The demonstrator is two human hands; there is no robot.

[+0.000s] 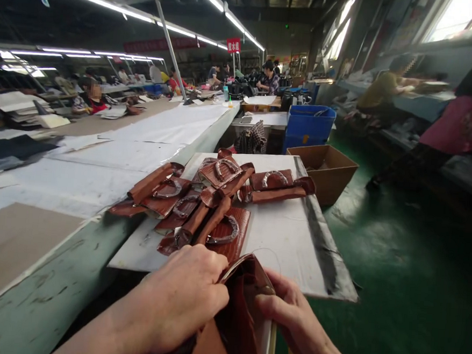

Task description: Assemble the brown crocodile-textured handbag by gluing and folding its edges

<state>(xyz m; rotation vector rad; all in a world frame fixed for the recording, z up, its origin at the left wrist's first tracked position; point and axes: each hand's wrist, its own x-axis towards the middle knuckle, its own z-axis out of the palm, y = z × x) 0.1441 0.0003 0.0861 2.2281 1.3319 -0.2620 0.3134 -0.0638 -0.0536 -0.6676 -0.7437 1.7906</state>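
Observation:
Close to me, a reddish-brown leather handbag is held with its mouth gaping, so its brown inner folds show. My left hand grips the bag's left edge, fingers curled over it and thumb against the rim. On the opposite side my right hand pinches the other edge, with the thumb inside the opening and the fingers outside. The bag's lower part runs out of view. Just beyond lies a pile of similar brown bag pieces with plastic-wrapped curved handles.
The pile rests on a white board. A long paper-covered table runs along the left. A cardboard box and a blue bin stand beyond the board. Green floor lies right, where a person in a pink apron stands.

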